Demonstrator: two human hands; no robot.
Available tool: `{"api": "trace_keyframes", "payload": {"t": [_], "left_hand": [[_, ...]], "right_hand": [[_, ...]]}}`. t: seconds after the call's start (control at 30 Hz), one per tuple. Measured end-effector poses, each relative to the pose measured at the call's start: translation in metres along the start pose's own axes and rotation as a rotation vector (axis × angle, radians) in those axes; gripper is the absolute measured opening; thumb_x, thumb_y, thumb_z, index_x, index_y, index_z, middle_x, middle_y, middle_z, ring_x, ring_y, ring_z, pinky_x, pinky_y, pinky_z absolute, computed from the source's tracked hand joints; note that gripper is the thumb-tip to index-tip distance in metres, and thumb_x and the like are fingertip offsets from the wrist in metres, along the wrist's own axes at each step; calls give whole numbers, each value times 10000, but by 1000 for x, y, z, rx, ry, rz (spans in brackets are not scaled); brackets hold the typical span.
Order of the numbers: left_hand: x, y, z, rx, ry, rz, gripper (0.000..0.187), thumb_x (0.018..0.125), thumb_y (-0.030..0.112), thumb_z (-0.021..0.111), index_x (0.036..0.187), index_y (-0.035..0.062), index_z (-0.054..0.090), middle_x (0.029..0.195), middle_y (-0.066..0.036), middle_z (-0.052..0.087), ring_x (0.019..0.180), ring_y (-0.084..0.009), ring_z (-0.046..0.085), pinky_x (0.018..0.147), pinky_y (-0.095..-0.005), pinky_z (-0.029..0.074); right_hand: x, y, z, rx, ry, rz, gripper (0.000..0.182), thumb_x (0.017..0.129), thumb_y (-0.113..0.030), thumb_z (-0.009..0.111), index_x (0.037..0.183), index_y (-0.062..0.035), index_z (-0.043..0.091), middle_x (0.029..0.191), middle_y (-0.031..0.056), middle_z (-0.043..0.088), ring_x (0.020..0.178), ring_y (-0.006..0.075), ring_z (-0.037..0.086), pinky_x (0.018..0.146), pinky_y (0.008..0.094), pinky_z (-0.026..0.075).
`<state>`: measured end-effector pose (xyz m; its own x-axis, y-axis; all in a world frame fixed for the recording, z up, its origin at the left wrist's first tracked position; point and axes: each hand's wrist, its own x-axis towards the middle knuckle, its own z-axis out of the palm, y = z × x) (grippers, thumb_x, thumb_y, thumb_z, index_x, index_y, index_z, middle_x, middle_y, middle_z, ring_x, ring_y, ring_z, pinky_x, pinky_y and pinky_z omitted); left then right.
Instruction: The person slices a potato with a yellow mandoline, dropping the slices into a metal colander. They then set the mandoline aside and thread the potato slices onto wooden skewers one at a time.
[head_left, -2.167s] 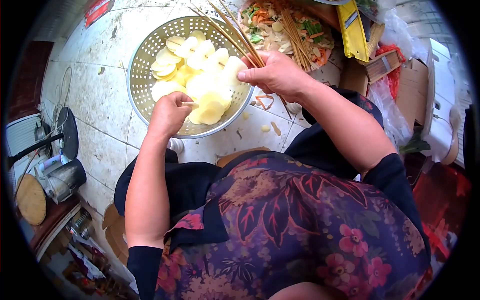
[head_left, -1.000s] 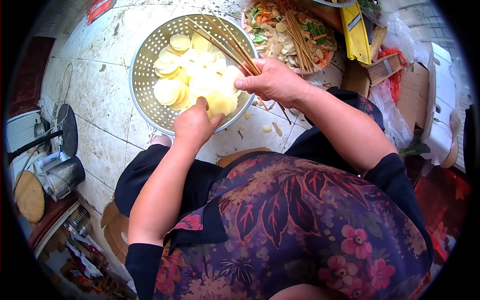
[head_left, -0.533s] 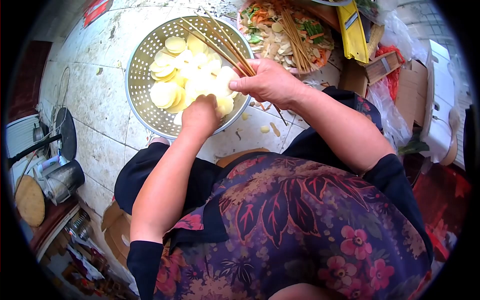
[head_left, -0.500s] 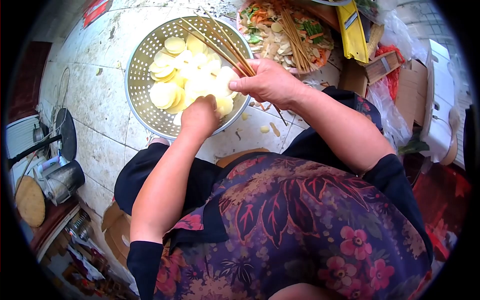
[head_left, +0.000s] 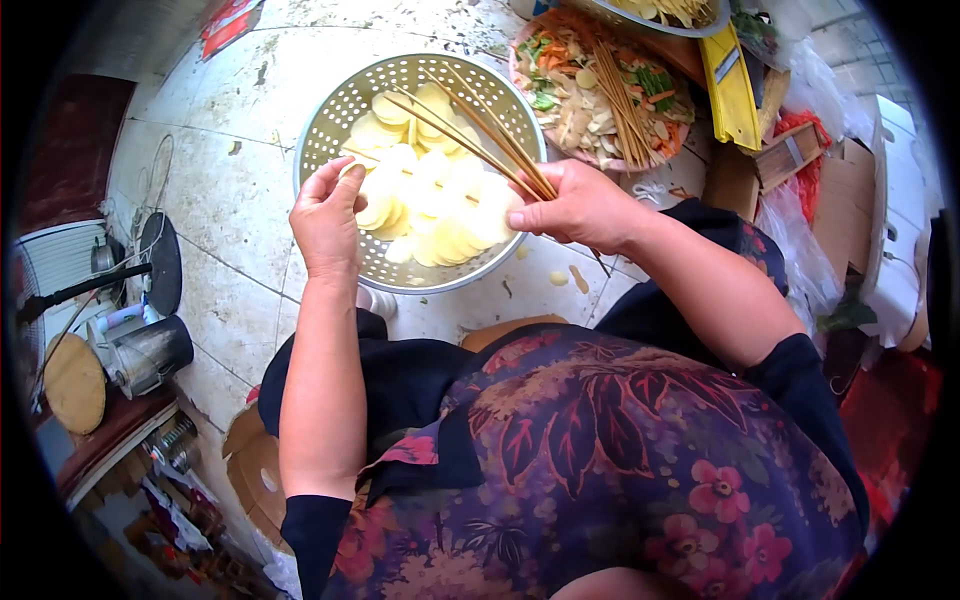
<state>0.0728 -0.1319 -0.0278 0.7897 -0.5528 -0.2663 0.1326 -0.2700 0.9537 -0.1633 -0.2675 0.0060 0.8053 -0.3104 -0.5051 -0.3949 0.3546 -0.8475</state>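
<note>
A metal colander [head_left: 318,135] full of pale yellow potato slices [head_left: 440,235] stands on the tiled floor before me. My right hand [head_left: 575,205], at its right rim, is closed around a bundle of bamboo skewers [head_left: 490,130] that point up and left over the slices. One skewer seems to run through a row of slices below the bundle, though glare blurs this. My left hand [head_left: 328,225] is at the colander's left rim, thumb and fingers pinched on what looks like a thin potato slice [head_left: 352,168], mostly hidden by the fingers.
Behind my right hand lies a tray of mixed cut vegetables [head_left: 570,110] with loose skewers [head_left: 620,105] on top. A yellow slicer [head_left: 733,90], another metal bowl [head_left: 690,27] and cardboard [head_left: 845,200] are at the right. A metal pot [head_left: 150,355] stands left.
My left hand has come up out of the slices and moved left to the colander's rim. My right hand keeps hold of the skewers. The whole view has shifted slightly.
</note>
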Motion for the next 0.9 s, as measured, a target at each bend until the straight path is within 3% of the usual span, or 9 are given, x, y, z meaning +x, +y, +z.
{"api": "trace_keyframes", "payload": {"t": [0.1,0.2,0.43,0.53,0.6,0.63,0.7,0.73,0.9], "left_hand": [[6,0,-7,-190,5,20,210,852,30,630,1054,-23,606,926,-62,640,790,-127,626,690,-225,519],[6,5,-11,-373,16,-57,207,875,17,580,1077,-20,557,923,-101,646,819,-180,651,741,-285,541],[14,-13,-17,-231,19,-140,203,843,27,583,1043,4,562,915,-71,620,750,-165,630,677,-277,534],[20,-24,-16,-21,14,-142,234,809,31,582,1039,-8,590,868,-65,617,744,-151,625,671,-262,526],[29,-42,-19,542,-86,48,301,773,41,611,1073,28,606,936,-81,614,812,-205,624,749,-317,526],[27,-43,-16,542,-88,48,301,773,41,611,1073,28,606,936,-81,614,812,-205,624,749,-317,526],[21,-47,-9,1073,-139,347,386,728,75,659,1112,88,616,1050,-104,593,959,-265,588,864,-357,489],[17,-48,-7,1131,-177,454,399,720,116,691,1112,119,621,1116,-115,560,1062,-301,530,922,-389,453],[15,-51,7,1336,-196,421,344,768,140,662,1109,119,622,1092,-108,558,1066,-289,524,908,-387,455]], "right_hand": [[0,2,-1,24,-27,20,172,806,-169,716,891,-45,632,753,-33,574,688,60,493,629,232,407],[3,9,0,38,-34,18,164,805,-162,719,881,-49,627,749,-36,568,686,57,492,622,230,406],[0,1,0,60,-9,6,121,833,-150,687,873,-55,623,735,-45,539,669,57,468,620,227,390],[-2,-5,1,84,52,25,110,842,-148,675,847,-58,614,737,-44,531,672,58,463,626,226,387],[-3,-5,1,101,78,41,110,841,-148,676,844,-57,612,741,-42,533,676,58,465,628,226,388],[-3,-5,1,87,85,38,108,840,-145,674,846,-56,613,743,-41,535,678,59,469,632,227,391],[-3,-3,0,74,94,36,106,839,-142,673,848,-54,615,745,-40,537,681,61,473,635,227,393],[-2,-1,-1,82,75,30,105,839,-139,671,862,-50,621,752,-38,544,686,62,478,640,227,398],[-2,1,-1,115,64,14,114,837,-135,670,888,-41,632,769,-32,564,698,67,494,650,229,410]]}}
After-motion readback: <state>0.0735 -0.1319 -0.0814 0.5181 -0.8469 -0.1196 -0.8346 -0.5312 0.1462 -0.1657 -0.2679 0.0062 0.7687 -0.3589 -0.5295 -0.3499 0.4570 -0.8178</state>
